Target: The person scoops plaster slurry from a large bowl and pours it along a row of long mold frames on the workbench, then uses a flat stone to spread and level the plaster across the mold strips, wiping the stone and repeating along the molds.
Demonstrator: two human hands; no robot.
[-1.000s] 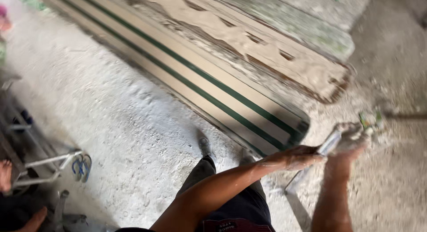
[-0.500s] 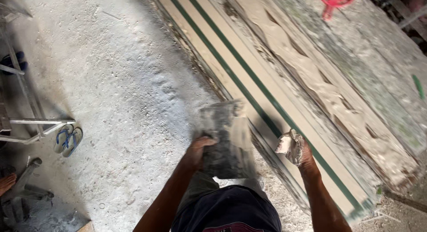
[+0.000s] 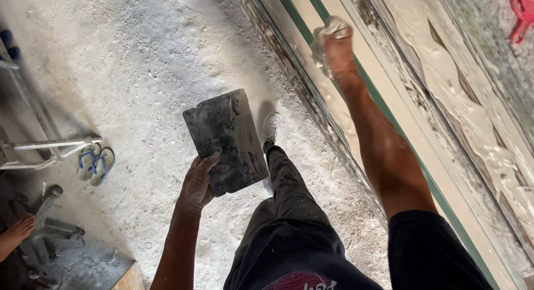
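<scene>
My left hand [image 3: 198, 181] grips a flat dark board [image 3: 227, 140] smeared with grey plaster, held level in front of my leg. My right hand [image 3: 335, 44] is stretched forward and closed on a small plaster-caked tool [image 3: 324, 35], pressed against a long cream moulding with green stripes [image 3: 356, 84] that runs diagonally along the floor. The tool's shape is hidden by plaster and my fingers. My dark trouser leg and a white shoe [image 3: 271, 126] stand between the board and the moulding.
Carved cream mouldings [image 3: 461, 106] lie to the right of the striped one. A red object [image 3: 521, 11] sits top right. Blue-strapped sandals [image 3: 94, 163] and a metal frame [image 3: 39, 139] are at left, with another person's bare foot [image 3: 19, 231] at bottom left. The floor is white with dust.
My right hand has reached forward along the striped moulding. The board in my left hand has lowered and now shows sharply. The view has shifted left.
</scene>
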